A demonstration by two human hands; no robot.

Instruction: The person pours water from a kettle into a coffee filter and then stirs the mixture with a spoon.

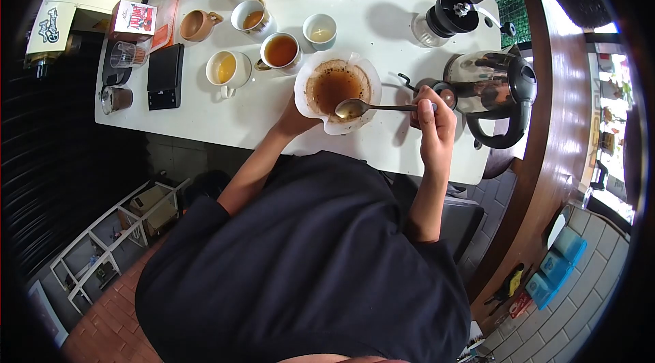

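A white paper coffee filter (325, 125) holds brown liquid, with dark grounds stuck to its inner wall. My left hand (295, 119) is closed at its left side, the fingers hidden beneath it; whatever supports the filter from below cannot be seen. In my right hand (434, 121) is a metal spoon (389, 107), gripped by the handle, its bowl over the filter's near inner edge. Just beyond the filter stand a cup of reddish-brown tea-like liquid (281, 50) and a small pale cup (320, 30). A cup with yellow liquid (224, 67) is to the left.
The white table (191, 117) carries several more cups toward the back. A kettle (488, 86) stands close to my right hand, with a hand grinder (454, 13) behind it. At left are a black scale (166, 76), a glass (117, 99) and a red-and-white box (134, 20).
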